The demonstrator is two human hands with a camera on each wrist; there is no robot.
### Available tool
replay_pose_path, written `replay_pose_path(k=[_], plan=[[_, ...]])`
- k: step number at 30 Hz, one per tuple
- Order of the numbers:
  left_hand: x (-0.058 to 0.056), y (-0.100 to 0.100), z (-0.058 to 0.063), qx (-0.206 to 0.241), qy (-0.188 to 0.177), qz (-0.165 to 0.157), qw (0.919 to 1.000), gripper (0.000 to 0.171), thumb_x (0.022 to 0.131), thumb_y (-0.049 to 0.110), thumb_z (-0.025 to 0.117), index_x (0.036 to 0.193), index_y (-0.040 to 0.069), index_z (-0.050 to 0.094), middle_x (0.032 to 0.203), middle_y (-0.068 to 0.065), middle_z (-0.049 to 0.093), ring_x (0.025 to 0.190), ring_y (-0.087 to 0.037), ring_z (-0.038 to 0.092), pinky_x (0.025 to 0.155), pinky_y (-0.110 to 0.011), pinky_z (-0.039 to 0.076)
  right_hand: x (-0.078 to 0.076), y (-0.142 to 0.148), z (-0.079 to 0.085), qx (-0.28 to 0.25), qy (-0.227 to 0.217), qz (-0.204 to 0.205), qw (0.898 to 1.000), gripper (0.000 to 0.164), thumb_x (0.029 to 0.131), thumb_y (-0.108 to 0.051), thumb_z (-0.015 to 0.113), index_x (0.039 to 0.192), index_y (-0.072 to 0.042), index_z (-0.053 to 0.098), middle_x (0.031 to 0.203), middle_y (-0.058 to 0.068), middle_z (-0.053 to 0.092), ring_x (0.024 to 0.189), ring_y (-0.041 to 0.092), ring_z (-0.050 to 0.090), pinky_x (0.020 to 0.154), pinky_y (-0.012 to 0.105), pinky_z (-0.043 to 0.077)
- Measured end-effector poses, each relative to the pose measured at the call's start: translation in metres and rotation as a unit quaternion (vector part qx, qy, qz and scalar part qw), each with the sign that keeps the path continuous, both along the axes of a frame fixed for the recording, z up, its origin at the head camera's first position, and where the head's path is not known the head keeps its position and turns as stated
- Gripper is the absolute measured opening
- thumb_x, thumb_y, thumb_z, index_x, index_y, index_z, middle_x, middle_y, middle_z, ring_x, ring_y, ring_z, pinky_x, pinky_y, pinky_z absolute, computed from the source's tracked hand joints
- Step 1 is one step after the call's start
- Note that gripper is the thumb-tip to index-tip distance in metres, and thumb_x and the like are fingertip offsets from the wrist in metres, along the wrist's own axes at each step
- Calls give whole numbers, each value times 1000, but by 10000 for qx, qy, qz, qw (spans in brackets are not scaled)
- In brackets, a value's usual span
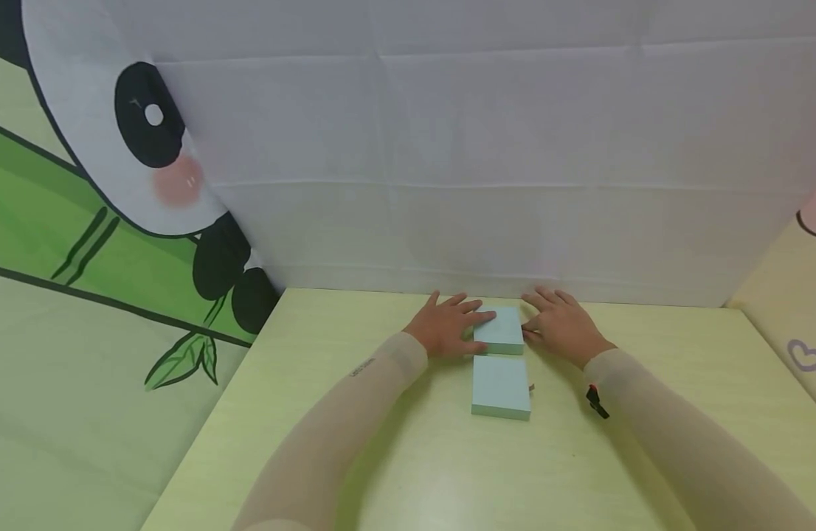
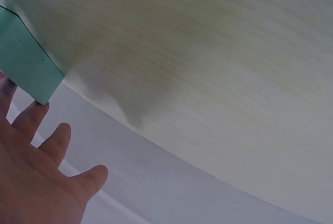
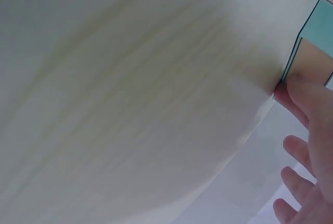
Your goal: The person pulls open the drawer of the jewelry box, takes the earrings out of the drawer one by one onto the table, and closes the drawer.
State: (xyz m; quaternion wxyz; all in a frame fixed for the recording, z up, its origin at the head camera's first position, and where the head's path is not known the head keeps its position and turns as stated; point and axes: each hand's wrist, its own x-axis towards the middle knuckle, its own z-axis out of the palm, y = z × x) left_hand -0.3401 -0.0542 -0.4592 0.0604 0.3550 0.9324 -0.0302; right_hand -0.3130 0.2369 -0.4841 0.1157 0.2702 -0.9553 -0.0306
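Two pale blue-green flat boxes lie one behind the other on the table, the far box (image 1: 499,328) and the near box (image 1: 501,385). My left hand (image 1: 445,327) is spread at the far box's left side, with one finger on its top and the thumb by its near edge. In the left wrist view its fingers look straight against the box (image 2: 28,57). At the far box's right side, my right hand (image 1: 567,330) pinches a small tab between thumb and forefinger; the fingertips mostly hide it. A similar brown tab (image 1: 531,387) sticks out from the near box's right side.
The pale wood-grain table (image 1: 408,472) runs back to a white cloth backdrop (image 1: 448,147), close behind both hands. A printed panda and bamboo cloth (image 1: 83,192) hangs at the left. A cream cloth with a purple heart (image 1: 805,355) stands at the right.
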Motion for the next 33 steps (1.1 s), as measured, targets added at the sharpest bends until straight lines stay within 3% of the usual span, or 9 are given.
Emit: replay_pose_path(k=[22,33], plan=[[-3,1,-6,-88,37,62,9999,76,116,77,52,186,52,32,198,10,32,186,-27,32,150,-73,23,4,2,0,-60,56,-1,10000,20,111,-33,84,115,-18,97,163,17,76,167,51,57,132,69,52],[-5,2,-8,-98,19,69,9999,77,116,76,52,186,52,32,197,9,33,185,-28,33,150,-74,23,3,6,1,14,34,-2,10000,18,110,-30,84,118,-20,97,176,14,65,167,51,55,132,69,51]])
